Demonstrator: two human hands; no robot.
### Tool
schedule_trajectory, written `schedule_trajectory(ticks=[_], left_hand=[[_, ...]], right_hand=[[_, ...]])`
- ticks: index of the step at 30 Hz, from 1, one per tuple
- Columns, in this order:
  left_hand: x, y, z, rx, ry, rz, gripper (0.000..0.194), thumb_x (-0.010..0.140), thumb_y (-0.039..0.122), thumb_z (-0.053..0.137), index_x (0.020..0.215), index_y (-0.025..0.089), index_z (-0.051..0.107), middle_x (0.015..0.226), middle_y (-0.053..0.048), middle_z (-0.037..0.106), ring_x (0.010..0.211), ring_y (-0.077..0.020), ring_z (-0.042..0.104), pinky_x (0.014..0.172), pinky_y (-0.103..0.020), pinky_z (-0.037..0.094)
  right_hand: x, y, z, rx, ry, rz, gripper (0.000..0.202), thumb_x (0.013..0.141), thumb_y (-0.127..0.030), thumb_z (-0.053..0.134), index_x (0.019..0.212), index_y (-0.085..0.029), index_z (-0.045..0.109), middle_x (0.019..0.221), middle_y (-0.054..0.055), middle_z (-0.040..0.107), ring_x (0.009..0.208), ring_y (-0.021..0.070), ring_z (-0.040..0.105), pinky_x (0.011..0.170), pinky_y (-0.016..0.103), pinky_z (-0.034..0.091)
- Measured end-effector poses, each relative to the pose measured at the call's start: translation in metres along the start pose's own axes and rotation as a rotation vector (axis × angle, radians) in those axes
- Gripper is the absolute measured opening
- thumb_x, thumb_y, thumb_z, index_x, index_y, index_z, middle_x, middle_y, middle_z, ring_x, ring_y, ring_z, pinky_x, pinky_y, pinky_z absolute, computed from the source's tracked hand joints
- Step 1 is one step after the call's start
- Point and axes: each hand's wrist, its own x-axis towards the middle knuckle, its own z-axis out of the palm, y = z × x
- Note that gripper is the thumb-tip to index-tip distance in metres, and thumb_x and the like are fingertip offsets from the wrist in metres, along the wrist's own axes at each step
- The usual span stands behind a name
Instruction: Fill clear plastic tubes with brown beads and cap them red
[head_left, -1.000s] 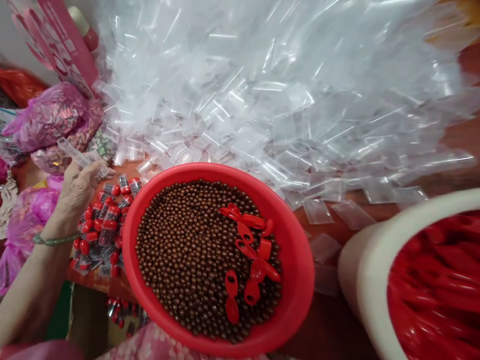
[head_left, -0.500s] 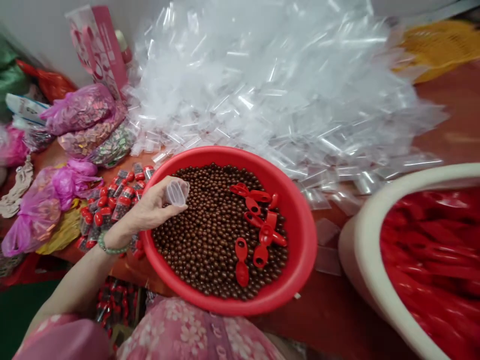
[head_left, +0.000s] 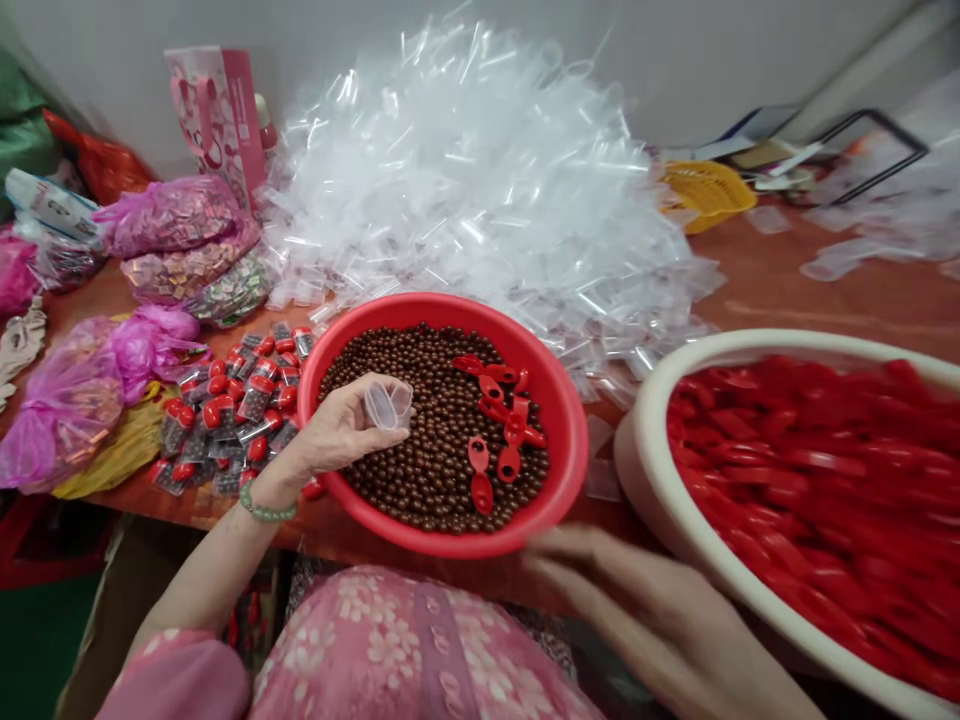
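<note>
My left hand (head_left: 346, 425) is closed around clear plastic containers (head_left: 382, 404), seemingly two side by side, with their mouths facing up. It hovers over the left part of a red basin (head_left: 574, 440) filled with small round brown balls (head_left: 420, 470). Several red flip caps (head_left: 480, 455) lie on the balls at the basin's right side, some of them spread open. Blurred by motion, my right hand (head_left: 645, 600) is by the basin's near right rim; its fingers look stretched out and apart, with nothing visible in them.
A cream tub (head_left: 637, 440) full of red caps (head_left: 810, 500) stands at the right. Behind the basin rises a heap of clear plastic containers (head_left: 465, 180). Filled containers with red caps (head_left: 247, 400) lie at the left, near pink bags (head_left: 67, 400). A yellow basket (head_left: 709, 195) sits farther back.
My right hand has come into view from the lower right. My left hand still holds the clear containers over the basin. The view has shifted, showing more of the cream tub and the back wall.
</note>
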Motion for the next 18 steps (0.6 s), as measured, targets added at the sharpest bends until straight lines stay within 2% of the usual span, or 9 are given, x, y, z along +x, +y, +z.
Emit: schedule_trajectory(ticks=[1,2,4,6,10,13,15,18], left_hand=[[-0.003,-0.001,0.003,-0.038,0.001,-0.016,0.049,0.066,0.038,0.082,0.102,0.018,0.056,0.102,-0.005,0.063,0.098,-0.0185,0.064,0.092,-0.033,0.047],[-0.006,-0.002,0.005,-0.062,0.001,-0.024,0.049,0.066,0.039,0.082,0.102,0.018,0.056,0.102,-0.005,0.063,0.098,-0.0183,0.064,0.092,-0.033,0.047],[-0.011,-0.004,0.008,-0.078,0.006,-0.003,0.049,0.066,0.039,0.082,0.103,0.017,0.058,0.099,-0.005,0.063,0.095,-0.0173,0.063,0.091,-0.032,0.047],[-0.015,-0.007,0.009,-0.084,0.015,0.037,0.048,0.068,0.04,0.08,0.104,0.016,0.059,0.097,-0.004,0.063,0.092,-0.0163,0.062,0.09,-0.031,0.047],[-0.02,-0.016,0.005,-0.13,-0.012,0.063,0.053,0.071,0.044,0.077,0.112,0.015,0.059,0.106,-0.007,0.063,0.099,-0.0191,0.06,0.094,-0.033,0.044],[-0.024,-0.019,-0.001,-0.084,-0.007,0.056,0.056,0.075,0.044,0.074,0.119,0.014,0.057,0.116,-0.011,0.061,0.108,-0.022,0.057,0.099,-0.035,0.041],[-0.027,-0.018,-0.006,-0.067,0.044,0.041,0.058,0.076,0.042,0.073,0.123,0.014,0.054,0.118,-0.011,0.058,0.11,-0.0219,0.055,0.099,-0.034,0.04],[-0.031,-0.016,-0.011,-0.105,0.116,0.037,0.061,0.075,0.037,0.075,0.126,0.016,0.05,0.107,-0.005,0.058,0.102,-0.0171,0.056,0.094,-0.03,0.042]], right_hand=[[0.02,-0.007,0.007,0.099,-0.054,-0.036,0.03,0.092,-0.037,0.056,0.117,-0.022,0.061,0.09,0.004,0.067,0.076,0.0144,0.065,0.07,0.025,0.056],[0.04,-0.015,0.015,0.165,-0.021,-0.054,0.037,0.091,-0.037,0.058,0.124,-0.02,0.056,0.087,0.004,0.066,0.075,0.0154,0.064,0.071,0.028,0.056],[0.073,-0.03,0.033,0.207,0.026,-0.113,0.047,0.088,-0.035,0.062,0.129,-0.016,0.052,0.095,0.007,0.065,0.08,0.0166,0.064,0.077,0.031,0.055],[0.093,-0.041,0.051,0.236,0.001,-0.168,0.045,0.088,-0.031,0.063,0.128,-0.014,0.053,0.1,0.009,0.064,0.084,0.0173,0.063,0.077,0.031,0.055],[0.102,-0.045,0.073,0.316,0.03,-0.143,0.036,0.088,-0.019,0.056,0.123,-0.013,0.056,0.09,0.006,0.061,0.064,0.0123,0.057,0.067,0.028,0.053],[0.104,-0.042,0.079,0.464,-0.063,-0.09,0.037,0.085,-0.025,0.061,0.12,-0.017,0.058,0.083,0.002,0.057,0.055,0.0097,0.05,0.055,0.025,0.047],[0.108,-0.041,0.079,0.559,-0.125,-0.055,0.038,0.082,-0.031,0.067,0.118,-0.02,0.06,0.082,0.001,0.056,0.055,0.0094,0.048,0.052,0.024,0.045],[0.114,-0.04,0.076,0.588,-0.164,-0.014,0.037,0.077,-0.034,0.072,0.11,-0.021,0.063,0.086,0.002,0.058,0.064,0.0123,0.052,0.058,0.026,0.045]])
